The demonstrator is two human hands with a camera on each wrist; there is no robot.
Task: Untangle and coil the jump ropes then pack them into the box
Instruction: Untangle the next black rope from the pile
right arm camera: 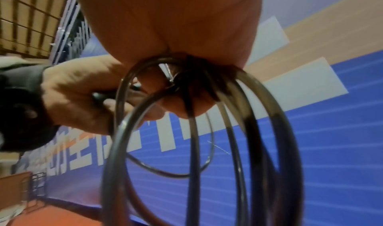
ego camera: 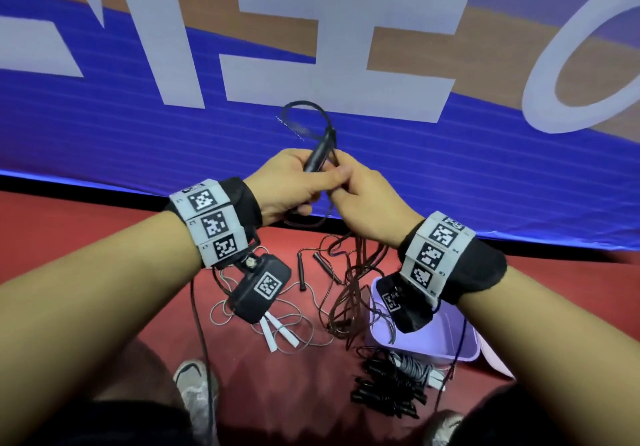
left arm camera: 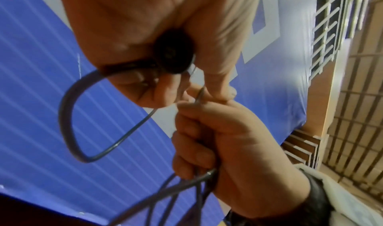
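Holding a thin black jump rope (ego camera: pixel 341 293) up in front of the chest, two bare hands meet just above a red floor (ego camera: pixel 104 224). The left hand (ego camera: pixel 287 182) is clenched around the rope's slim black plastic handle (ego camera: pixel 317 155), which points away towards a far blue and white banner (ego camera: pixel 138 116). The right hand (ego camera: pixel 367 200) is closed around a bundle of several gathered loops; these hang from its fist towards the floor, just left of a pale lilac plastic box (ego camera: pixel 464 348) at the near right.

A short free loop arcs out beyond the handle. The cord looks light, smooth and springy: it holds round curves rather than falling limp, so loops would probably spring open if the grip loosens. Pinching the bundle where all strands cross, close to the handle, seems the safest hold.

On the floor to the left lie a thin pale rope with white handles (ego camera: pixel 280 333) and another dark rope with black handles (ego camera: pixel 301 267). Near the box sits what may be a pile of finished coils (ego camera: pixel 391 386), though it is too blurred to be sure.
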